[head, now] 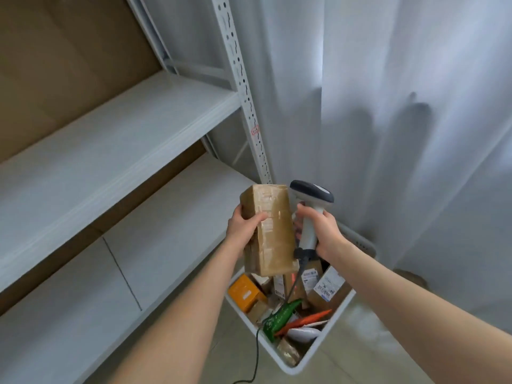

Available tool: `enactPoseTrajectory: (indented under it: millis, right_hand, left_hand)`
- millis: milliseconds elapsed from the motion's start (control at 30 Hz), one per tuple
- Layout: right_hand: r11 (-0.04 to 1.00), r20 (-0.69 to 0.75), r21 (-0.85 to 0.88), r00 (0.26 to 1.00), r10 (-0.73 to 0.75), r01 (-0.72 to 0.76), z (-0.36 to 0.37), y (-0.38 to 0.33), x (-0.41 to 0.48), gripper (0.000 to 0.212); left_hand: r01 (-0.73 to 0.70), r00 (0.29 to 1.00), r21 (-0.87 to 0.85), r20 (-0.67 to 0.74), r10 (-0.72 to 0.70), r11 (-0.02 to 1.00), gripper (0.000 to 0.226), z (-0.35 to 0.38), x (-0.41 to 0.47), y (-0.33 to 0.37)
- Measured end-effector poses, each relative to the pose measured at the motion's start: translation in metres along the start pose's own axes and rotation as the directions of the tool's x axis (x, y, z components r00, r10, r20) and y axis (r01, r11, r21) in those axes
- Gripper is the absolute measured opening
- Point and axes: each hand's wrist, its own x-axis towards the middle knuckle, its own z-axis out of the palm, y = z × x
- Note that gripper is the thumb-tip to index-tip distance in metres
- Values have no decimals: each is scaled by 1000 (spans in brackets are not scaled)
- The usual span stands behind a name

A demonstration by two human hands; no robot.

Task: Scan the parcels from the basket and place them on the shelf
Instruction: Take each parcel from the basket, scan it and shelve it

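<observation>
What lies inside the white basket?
The basket holds an orange box, labelled brown boxes, a green packet and an orange packet. The held parcel covers its far part; lower layers are hidden.

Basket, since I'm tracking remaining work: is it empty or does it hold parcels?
Not empty: the basket holds several parcels, among them an orange box and labelled cartons.

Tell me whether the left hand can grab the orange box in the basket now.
Probably not: the left hand grips the taped parcel, so it has no free grip for the orange box.
</observation>
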Motion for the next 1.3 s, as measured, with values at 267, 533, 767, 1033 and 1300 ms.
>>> enactPoseTrajectory:
  millis: [267,533,767,1033,1300]
  right_hand:
    - [984,195,161,980,45,-77,37,-51,-64,46]
    - [997,300,62,954,16,-36,60,-70,-100,44]
    - [997,348,26,936,55,-68,94,-53,-131,53]
    - [989,269,146,963,-4,-37,133,-13,-158,43]
    - [968,118,250,992,-37,6,132,3,-184,48]
  left_hand:
    - [24,997,-139,-63,-34,990,61,-69,-60,48]
    - [104,995,-392,31,-100,914,39,-119,-102,60]
    - [141,988,-484,118,-96,864,38,-157,-112,50]
    - [148,894,-347,447,25,926,52,-216,-118,16]
    - [-498,812,222,458,361,838,112,-225,-120,1]
